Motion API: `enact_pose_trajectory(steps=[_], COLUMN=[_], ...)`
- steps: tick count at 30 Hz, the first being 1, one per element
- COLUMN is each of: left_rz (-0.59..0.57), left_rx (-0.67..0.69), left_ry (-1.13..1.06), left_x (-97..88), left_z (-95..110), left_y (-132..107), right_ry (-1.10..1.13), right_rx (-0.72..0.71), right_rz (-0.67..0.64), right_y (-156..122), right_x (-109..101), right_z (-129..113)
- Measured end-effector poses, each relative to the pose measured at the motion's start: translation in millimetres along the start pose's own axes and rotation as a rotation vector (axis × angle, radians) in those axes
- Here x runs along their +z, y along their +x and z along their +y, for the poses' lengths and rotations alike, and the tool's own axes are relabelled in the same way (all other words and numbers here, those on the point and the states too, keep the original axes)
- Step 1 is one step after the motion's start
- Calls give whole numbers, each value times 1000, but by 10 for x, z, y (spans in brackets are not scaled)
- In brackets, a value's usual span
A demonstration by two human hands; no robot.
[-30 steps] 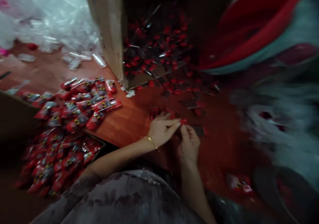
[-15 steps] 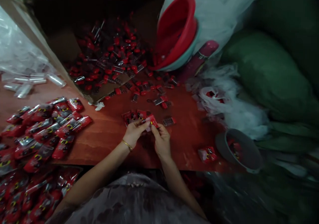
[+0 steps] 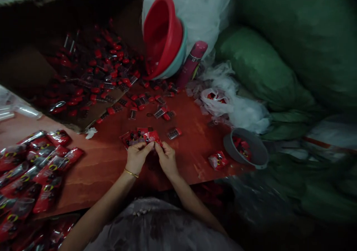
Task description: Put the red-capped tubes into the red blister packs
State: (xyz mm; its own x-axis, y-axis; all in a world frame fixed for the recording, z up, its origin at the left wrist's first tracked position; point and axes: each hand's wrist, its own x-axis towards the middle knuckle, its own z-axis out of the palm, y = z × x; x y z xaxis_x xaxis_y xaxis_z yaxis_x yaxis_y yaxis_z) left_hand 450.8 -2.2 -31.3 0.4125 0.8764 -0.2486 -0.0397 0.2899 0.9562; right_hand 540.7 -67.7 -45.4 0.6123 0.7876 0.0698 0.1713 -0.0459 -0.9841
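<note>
My left hand (image 3: 137, 155), with a gold bangle at the wrist, and my right hand (image 3: 166, 158) meet over the red wooden table (image 3: 111, 158). Both pinch the near edge of a small red packet (image 3: 154, 136), fingers closed on it. A short row of similar red packets (image 3: 133, 136) lies just beyond my left fingers. One small dark-and-red piece (image 3: 174, 133) rests right of them.
A tipped cardboard box (image 3: 41, 57) spills many small red pieces (image 3: 117, 76). A pile of filled red packets (image 3: 33, 161) lies at left. Stacked red and teal basins (image 3: 164, 39), a pink bottle (image 3: 192, 63), a grey bowl (image 3: 247, 148), white plastic bags (image 3: 223, 98) and green sacks (image 3: 279, 68) stand right.
The view swung right, so the box and packet pile slid left. My hands stayed together on the packet, sitting a little further left and lower in view.
</note>
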Motion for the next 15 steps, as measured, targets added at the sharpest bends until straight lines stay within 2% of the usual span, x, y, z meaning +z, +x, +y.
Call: enact_pose_trajectory(steps=[4,8,10,12,15], left_rz=[6,-27,15,50,43], left_rx=[-153,-279,-296,-295,-329], left_ry=[-173,-300,-289,-295,-335], left_x=[38,24,15,22,67], left_z=[29,136,165,165,138], left_y=[-8,6,37,72,108], right_ry=[-97,-246,-432,-676,-940], right_rx=[-52,-102,-75,2,141], right_rz=[-12,-109,-32,126,260], right_y=[28,141,236,349,499], right_x=[-11,-163,-285,-403,-522], right_z=[3,-9,-16,-4,60])
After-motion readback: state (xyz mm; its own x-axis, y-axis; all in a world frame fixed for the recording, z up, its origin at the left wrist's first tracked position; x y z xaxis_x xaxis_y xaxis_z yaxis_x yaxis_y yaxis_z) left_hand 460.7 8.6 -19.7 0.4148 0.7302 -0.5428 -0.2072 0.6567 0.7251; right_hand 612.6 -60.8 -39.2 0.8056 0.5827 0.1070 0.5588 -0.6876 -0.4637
